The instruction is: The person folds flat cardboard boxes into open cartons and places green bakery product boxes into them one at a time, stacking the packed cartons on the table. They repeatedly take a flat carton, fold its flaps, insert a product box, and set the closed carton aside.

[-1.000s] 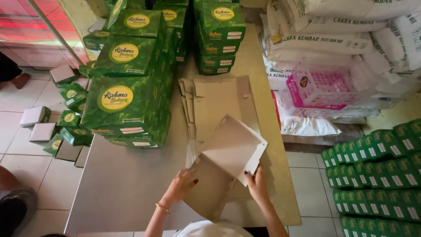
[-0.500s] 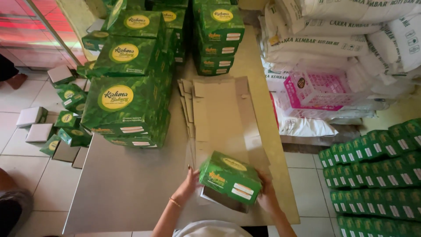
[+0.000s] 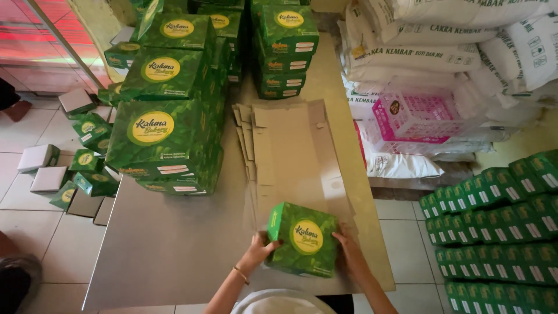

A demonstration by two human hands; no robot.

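A small green box with a yellow round label on its lid sits on the metal table near the front edge. My left hand grips its left side and my right hand holds its right side. Just behind the box lies a stack of flat unfolded cardboard blanks, brown side up.
Tall piles of finished green boxes fill the table's left and back. White sacks and a pink crate stand at the right. More green boxes are stacked on the floor at right; loose ones lie on the tiles at left.
A second ago my hands held an open flat blank, brown inside up. It has been folded into a closed green box and set down flat with its label facing up.
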